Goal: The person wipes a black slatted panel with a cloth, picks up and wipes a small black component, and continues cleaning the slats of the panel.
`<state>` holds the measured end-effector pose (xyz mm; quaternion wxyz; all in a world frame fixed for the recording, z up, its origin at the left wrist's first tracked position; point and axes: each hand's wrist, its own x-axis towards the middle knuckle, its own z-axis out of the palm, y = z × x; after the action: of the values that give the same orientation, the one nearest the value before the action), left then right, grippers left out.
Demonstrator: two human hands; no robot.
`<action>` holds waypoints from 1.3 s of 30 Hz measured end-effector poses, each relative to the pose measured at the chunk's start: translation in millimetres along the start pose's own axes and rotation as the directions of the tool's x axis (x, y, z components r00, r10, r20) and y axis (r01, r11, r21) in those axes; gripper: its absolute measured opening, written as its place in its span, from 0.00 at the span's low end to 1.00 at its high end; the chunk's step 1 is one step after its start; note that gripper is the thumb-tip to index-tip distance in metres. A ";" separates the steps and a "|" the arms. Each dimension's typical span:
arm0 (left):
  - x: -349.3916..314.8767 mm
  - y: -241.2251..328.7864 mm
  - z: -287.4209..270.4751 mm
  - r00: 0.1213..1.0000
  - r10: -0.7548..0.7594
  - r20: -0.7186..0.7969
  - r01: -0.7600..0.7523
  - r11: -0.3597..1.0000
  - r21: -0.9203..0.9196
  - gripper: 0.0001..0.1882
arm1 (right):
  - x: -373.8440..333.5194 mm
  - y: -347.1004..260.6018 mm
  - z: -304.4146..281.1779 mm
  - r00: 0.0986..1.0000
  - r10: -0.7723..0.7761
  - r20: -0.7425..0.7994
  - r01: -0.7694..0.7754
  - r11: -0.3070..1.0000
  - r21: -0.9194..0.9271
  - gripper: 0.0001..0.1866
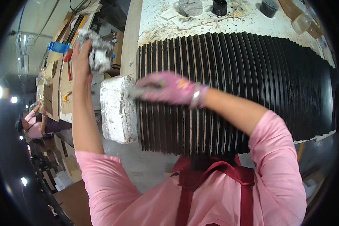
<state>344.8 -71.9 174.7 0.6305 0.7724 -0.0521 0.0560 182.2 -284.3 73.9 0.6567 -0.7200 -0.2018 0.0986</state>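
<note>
Bare and raised at the upper left, my left hand [81, 56] grips a crumpled silvery-white bundle [100, 54] by its left side. Its exact kind does not show. My right hand [169, 87] wears a pink patterned glove with grey fingers, smeared by motion. It is over the left end of a long row of black strips [229, 90], packed side by side with pale lines between several of them. The grey fingertips reach the right edge of a white wrapped block [118, 113] at the row's left end. Whether they touch it or hold anything is unclear.
Black pots [219, 7] and clear containers [190, 6] stand on the stained white table [158, 22] beyond the strips. A red-headed hammer [68, 56] and blue tape [58, 47] lie on a bench at left. Another person [34, 128] works farther left.
</note>
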 end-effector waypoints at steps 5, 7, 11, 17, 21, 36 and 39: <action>-145.2 -19.6 -58.2 0.982 -0.176 0.071 0.158 0.964 0.214 0.22 | -0.4 29.9 -129.4 0.958 -0.060 -0.280 -0.048 0.930 -0.363 0.28; -199.7 -24.7 -61.0 0.981 -0.184 0.066 0.147 0.915 0.375 0.24 | 17.6 33.1 -155.3 0.946 -0.027 -0.324 -0.179 0.787 -0.590 0.24; -258.6 -13.3 -37.6 0.978 -0.199 0.065 0.126 0.810 0.573 0.17 | 41.6 56.9 -158.1 0.994 -0.018 -0.110 -0.070 0.667 -0.741 0.21; -338.6 -25.0 -56.6 0.981 -0.007 -0.196 0.142 0.716 0.684 0.15 | -22.0 17.1 -125.2 0.688 -0.181 0.703 0.713 0.352 -0.607 0.18; -348.5 -25.7 -30.5 0.954 -0.183 -0.236 0.289 0.763 0.577 0.13 | 40.6 23.0 -158.0 0.947 -0.240 0.213 0.319 0.639 -0.700 0.19; -437.3 -100.4 -52.2 0.759 -0.396 -0.517 0.516 0.850 0.107 0.16 | 71.7 48.6 -130.2 0.988 -0.140 0.072 0.129 0.457 -0.880 0.16; -453.0 -119.2 -53.7 0.765 -0.434 -0.476 0.522 0.850 0.066 0.21 | 19.2 22.7 -78.6 0.833 -0.075 0.547 0.511 0.480 -0.713 0.20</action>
<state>-86.0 9.0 1.0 0.5401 0.7838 0.2980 0.0720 235.2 -348.7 63.2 0.1717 -0.8531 -0.4915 0.0335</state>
